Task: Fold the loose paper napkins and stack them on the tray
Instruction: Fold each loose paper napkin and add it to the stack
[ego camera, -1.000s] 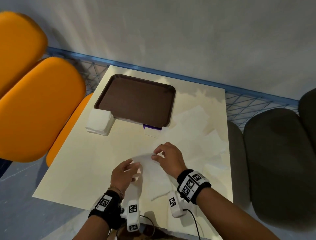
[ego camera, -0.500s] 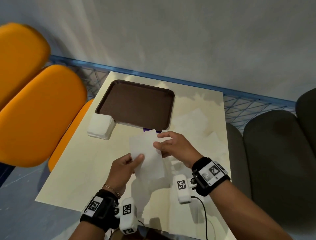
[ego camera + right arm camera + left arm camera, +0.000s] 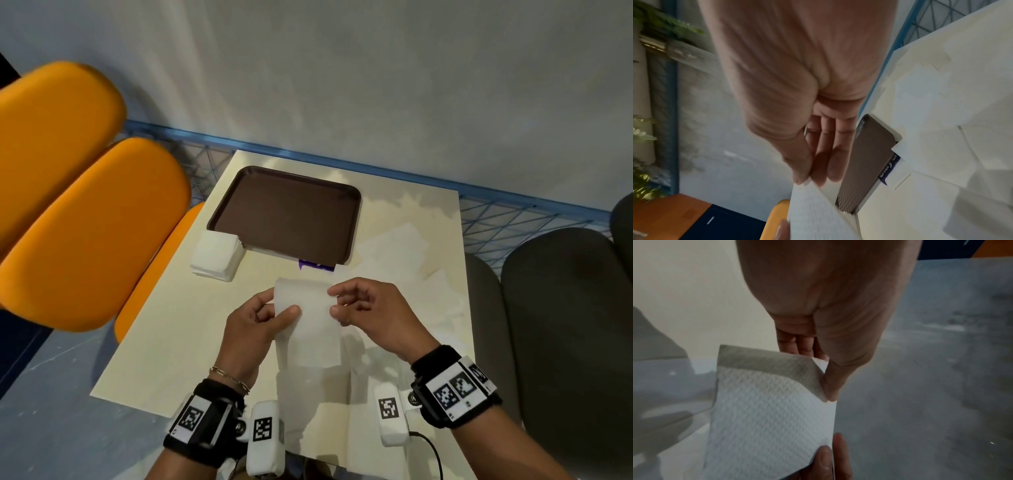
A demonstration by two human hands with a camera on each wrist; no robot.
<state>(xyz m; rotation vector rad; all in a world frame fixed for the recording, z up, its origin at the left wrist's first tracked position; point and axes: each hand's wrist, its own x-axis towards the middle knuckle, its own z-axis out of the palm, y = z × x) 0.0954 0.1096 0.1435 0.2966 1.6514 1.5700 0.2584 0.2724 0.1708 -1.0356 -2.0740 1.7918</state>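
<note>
Both hands pinch one embossed white paper napkin above the near table, left hand on its left edge, right hand on its right, with several loose napkins flat to the right, one rectangular brown tray farther back and one squarish white napkin stack by its near-left corner.

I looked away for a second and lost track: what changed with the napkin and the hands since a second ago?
Both hands lifted one napkin off the table. The left hand and right hand now pinch its side edges in the air, its top edge curling over. The tray, the folded stack beside it and the loose napkins stayed put.
</note>
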